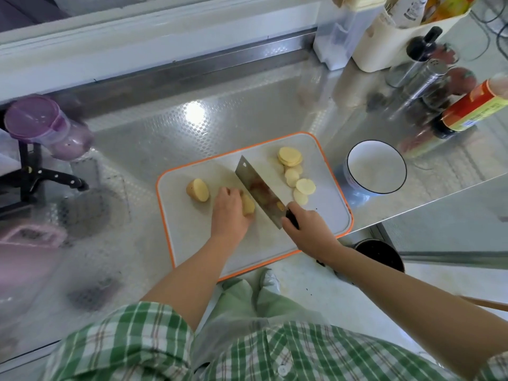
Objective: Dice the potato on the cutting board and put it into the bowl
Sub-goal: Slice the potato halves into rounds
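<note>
Nearest is a green checked shirt (132,342), with both bare forearms reaching out from it over the board (189,235), an orange-rimmed slab on the steel counter (154,138).

The left hand (228,213) sits at the middle of the board, fingers curled down over a potato chunk (248,206) and holding it against the surface. The right hand (305,224), over the board's near right part, is wrapped tightly round the black handle of a cleaver (261,191). The blade runs from that hand toward the board's far edge, right beside the chunk; whether its edge touches the board cannot be told.

On the board's left part, apart from the left hand, lies a potato half (198,190). Round slices (297,174) lie in a loose trail across the board's far right part, some stacked at its far end. No diced pieces show.

The bowl (376,171), white with a dark rim, stands just off the board's right edge. Below the counter, near the board's near right corner, is a dark pot (382,255).

Well left of the board are a black-handled knife (59,179) and a purple cup (46,127). Beyond the board's far right corner stand a red-labelled bottle (472,111), a steel shaker (428,75) and a cream caddy (398,42).
</note>
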Motion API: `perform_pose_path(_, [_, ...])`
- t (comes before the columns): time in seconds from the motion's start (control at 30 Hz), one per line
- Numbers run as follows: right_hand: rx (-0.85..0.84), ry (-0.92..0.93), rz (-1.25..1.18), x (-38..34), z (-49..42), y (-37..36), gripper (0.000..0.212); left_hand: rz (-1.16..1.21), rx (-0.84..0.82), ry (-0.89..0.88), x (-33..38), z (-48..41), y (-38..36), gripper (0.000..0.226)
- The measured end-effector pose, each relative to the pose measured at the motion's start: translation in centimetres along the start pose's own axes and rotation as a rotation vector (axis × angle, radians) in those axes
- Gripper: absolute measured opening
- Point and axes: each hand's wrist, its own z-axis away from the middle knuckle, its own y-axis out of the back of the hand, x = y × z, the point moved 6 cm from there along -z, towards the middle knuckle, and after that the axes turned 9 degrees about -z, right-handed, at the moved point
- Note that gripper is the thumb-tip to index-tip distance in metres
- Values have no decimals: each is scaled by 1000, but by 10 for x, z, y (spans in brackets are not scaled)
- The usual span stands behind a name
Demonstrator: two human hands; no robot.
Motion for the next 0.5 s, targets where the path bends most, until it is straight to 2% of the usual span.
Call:
perform_pose_path(0.17, [-117,-14,18,-8,4,-15,16,35,2,10,0,1,-5,48])
perform_pose_path(0.33, [-31,-39,121,-8,-6,-8,22,121,-101,82,-13,0,-2,52])
perform_pose_path(0.4, [-58,-4,191,-11,-8,-12,24,146,-113,106,-13,2,-3,46])
perform_pose_path(0.5, [-115,7,254,-13,-12,-15,16,230,-128,212,-14,8,-8,39])
